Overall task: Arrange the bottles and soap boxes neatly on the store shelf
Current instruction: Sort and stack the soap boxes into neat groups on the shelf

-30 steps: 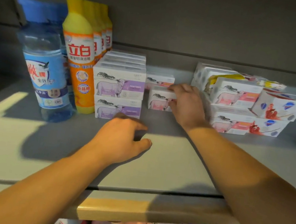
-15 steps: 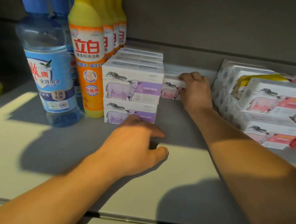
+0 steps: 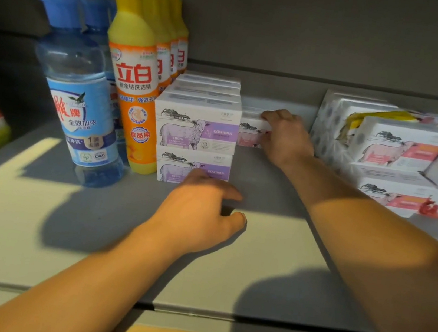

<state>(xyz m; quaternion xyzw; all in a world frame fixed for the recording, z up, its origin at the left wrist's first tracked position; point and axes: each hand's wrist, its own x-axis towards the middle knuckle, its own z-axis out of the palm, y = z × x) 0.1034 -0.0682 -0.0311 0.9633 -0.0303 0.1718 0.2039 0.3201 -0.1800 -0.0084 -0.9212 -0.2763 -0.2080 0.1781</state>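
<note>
Pink-label soap box [image 3: 251,132]: white, sheep print, near the shelf [image 3: 33,223] back edge, beside the purple-label box stack [image 3: 196,139]. Right hand [image 3: 284,138] reaches deep, fingers curled over the box's top and end. Left hand [image 3: 199,214] rests mid-shelf, fingers loosely curled, holding nothing. Bottles [image 3: 134,76] stand toward the back-left corner.
</note>
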